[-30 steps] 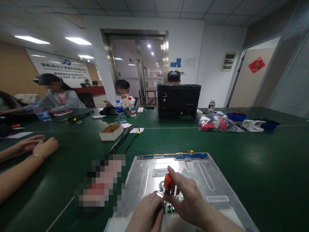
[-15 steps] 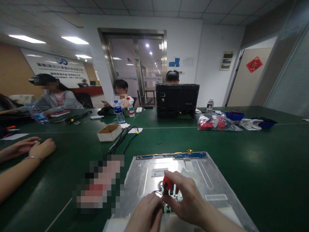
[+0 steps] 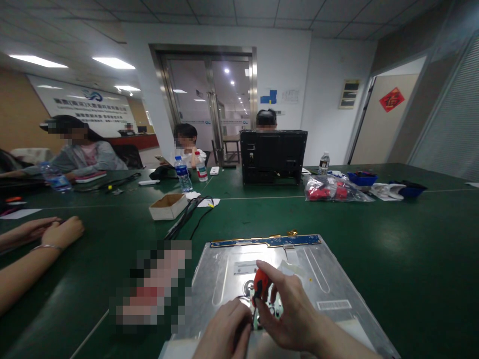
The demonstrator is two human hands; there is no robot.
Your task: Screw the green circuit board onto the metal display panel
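Observation:
My right hand (image 3: 290, 306) grips a short screwdriver (image 3: 261, 283) with a red and black handle, fingers around it and its shaft pointing down. Beneath the tip lies a small green circuit board (image 3: 275, 308), partly covered by my fingers, on a flat silver metal panel (image 3: 220, 269). My left hand (image 3: 228, 326) rests on the panel just left of the screwdriver. Its fingers are curled and pressed together by the shaft; what they hold, if anything, is hidden. Along the panel's far edge runs a narrow blue circuit strip (image 3: 267, 242).
A small open cardboard box (image 3: 168, 207) and black cables (image 3: 183, 217) lie beyond the panel's left. Another person's hands (image 3: 56, 234) are at the far left. A black monitor-like case (image 3: 274, 157), bottles (image 3: 183, 174) and a plastic bag with red items (image 3: 333, 189) stand farther back.
The screwdriver handle has tilted slightly to the right in my right hand, and more of its shaft shows. My left hand stays nearly in place.

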